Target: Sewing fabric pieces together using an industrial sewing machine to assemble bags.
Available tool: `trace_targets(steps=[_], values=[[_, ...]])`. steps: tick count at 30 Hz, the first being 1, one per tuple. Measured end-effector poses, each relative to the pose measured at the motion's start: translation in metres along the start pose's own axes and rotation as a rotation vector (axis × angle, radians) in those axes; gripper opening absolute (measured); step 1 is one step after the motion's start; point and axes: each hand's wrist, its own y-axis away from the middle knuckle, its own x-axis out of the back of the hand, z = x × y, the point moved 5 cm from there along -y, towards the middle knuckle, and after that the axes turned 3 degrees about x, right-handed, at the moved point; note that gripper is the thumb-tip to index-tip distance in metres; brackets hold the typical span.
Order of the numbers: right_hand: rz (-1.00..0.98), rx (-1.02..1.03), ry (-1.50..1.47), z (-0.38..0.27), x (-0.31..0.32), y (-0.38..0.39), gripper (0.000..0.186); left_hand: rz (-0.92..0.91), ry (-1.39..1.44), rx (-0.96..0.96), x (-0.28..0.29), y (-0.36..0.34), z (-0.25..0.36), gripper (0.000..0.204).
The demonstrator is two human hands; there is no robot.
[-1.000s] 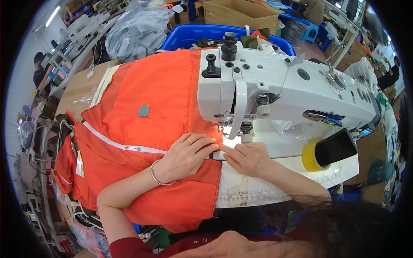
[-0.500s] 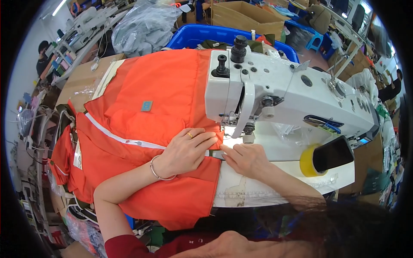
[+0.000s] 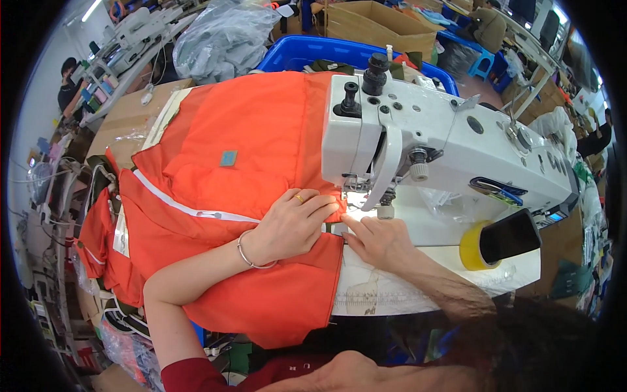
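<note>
One orange garment (image 3: 215,196), one sewing machine (image 3: 444,140); left hand (image 3: 290,225) flat, released, pressing fabric; right hand (image 3: 379,242) open, fingertips guiding.

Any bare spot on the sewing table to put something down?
Bare white tabletop between the needle area and the yellow tape roll, and a strip along the near edge. Crowded: left hand and right hand press the orange garment beside the white sewing machine.

The sewing machine (image 3: 444,137) head hides the needle and the orange garment (image 3: 241,163) beneath it. At six o'clock, dark hair (image 3: 522,346) covers the right forearm.
</note>
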Motion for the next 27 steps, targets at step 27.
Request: trace_targets(steps=[27], values=[[-0.042, -0.04, 0.191, 0.004, -0.008, 0.002, 0.032, 0.013, 0.029, -0.069, -0.005, -0.006, -0.011, 0.034]])
